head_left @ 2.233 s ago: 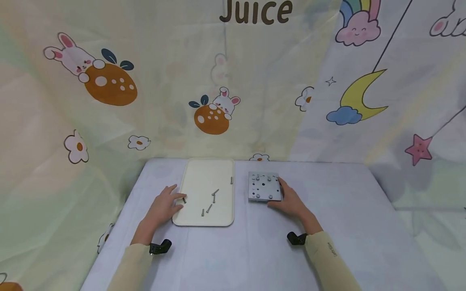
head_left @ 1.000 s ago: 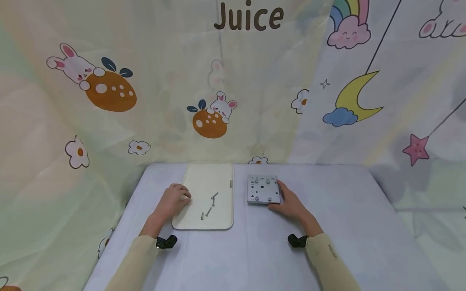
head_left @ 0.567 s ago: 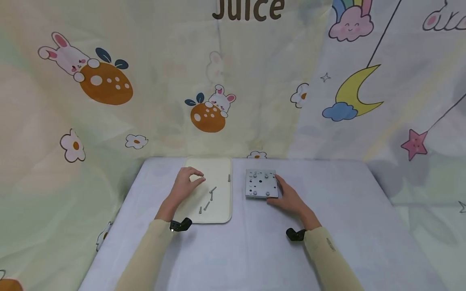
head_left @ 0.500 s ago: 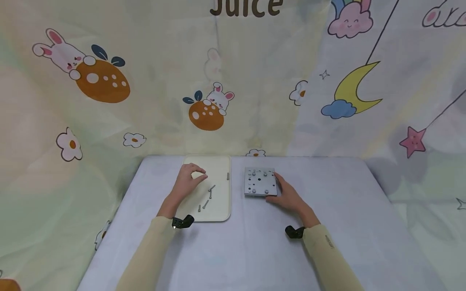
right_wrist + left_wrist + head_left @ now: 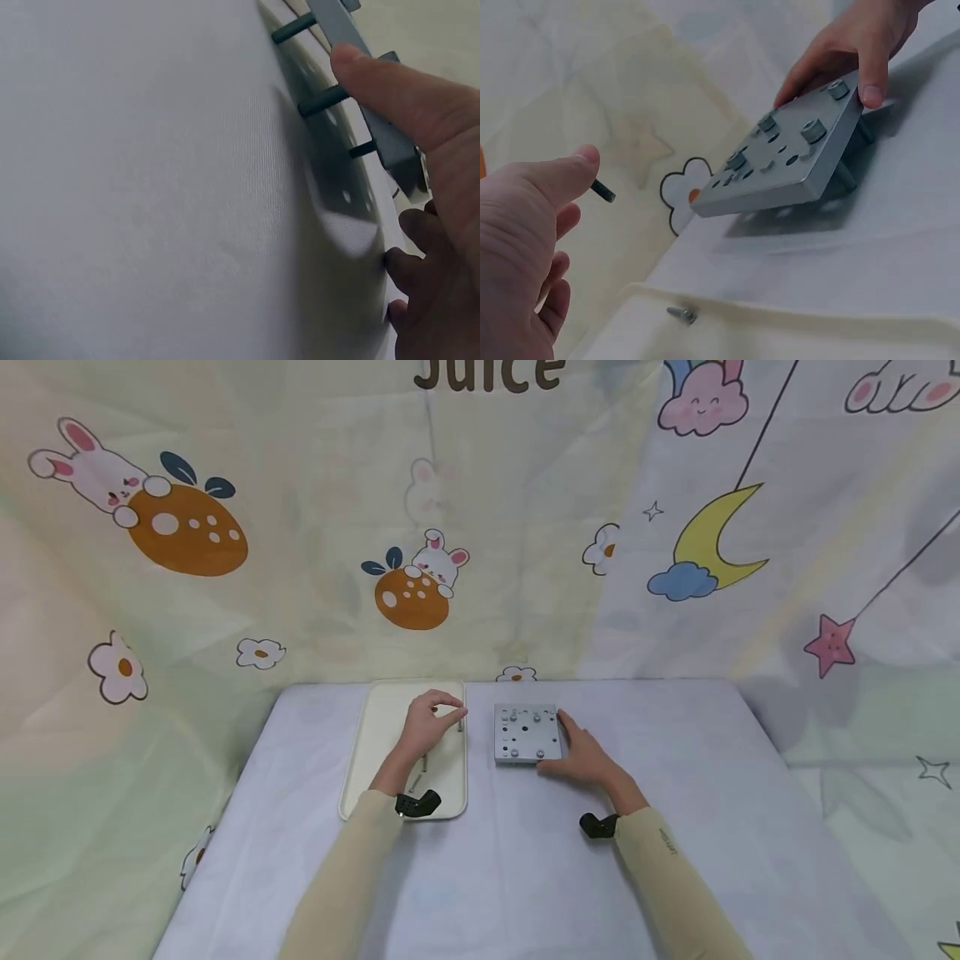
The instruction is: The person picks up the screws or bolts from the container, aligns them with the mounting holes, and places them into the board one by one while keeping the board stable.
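My left hand [image 5: 426, 727] pinches a screw [image 5: 604, 191] over the tray [image 5: 375, 735]; my right hand [image 5: 588, 760] grips the plate [image 5: 528, 741].

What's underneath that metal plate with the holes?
In the right wrist view, three shafts stick out beneath the metal plate, over the white cloth. The right hand covers part of it, and its underside is mostly turned away, so anything else there can't be seen.

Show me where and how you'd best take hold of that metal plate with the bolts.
Probably by the outer edge of the metal plate, coming from the person's right, where the right hand holds it. That edge is flat, while bolt heads stand up on top and shanks stick out below.
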A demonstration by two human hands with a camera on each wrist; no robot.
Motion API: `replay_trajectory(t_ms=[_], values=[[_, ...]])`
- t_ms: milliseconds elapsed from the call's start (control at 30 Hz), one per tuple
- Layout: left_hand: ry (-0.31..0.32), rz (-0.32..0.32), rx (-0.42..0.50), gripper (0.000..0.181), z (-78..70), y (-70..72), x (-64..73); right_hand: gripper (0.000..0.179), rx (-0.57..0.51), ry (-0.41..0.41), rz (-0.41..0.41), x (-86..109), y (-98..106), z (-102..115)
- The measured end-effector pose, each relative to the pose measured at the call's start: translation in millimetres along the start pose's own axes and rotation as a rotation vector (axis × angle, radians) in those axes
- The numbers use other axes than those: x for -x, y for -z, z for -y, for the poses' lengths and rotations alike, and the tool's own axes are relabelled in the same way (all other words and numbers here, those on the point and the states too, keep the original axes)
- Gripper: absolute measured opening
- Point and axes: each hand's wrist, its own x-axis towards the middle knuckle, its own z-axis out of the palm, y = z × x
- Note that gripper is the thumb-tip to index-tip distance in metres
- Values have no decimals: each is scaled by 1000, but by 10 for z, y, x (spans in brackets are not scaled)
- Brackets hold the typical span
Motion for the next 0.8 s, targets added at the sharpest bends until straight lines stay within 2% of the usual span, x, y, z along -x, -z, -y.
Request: replay_trajectory(t_ms=[200, 300, 500, 800], values=[[60, 25, 41, 16, 46, -274, 9, 137, 30, -17, 57, -58, -33, -83], [73, 1, 77, 18, 30, -373, -11, 140, 27, -15, 63, -78, -28, -84], [123, -53, 109, 18, -44, -543, -111, 141, 26, 0, 49, -133, 54, -23], [166, -11, 102, 16, -176, -708, -193, 143, 42, 0, 69, -224, 105, 0]])
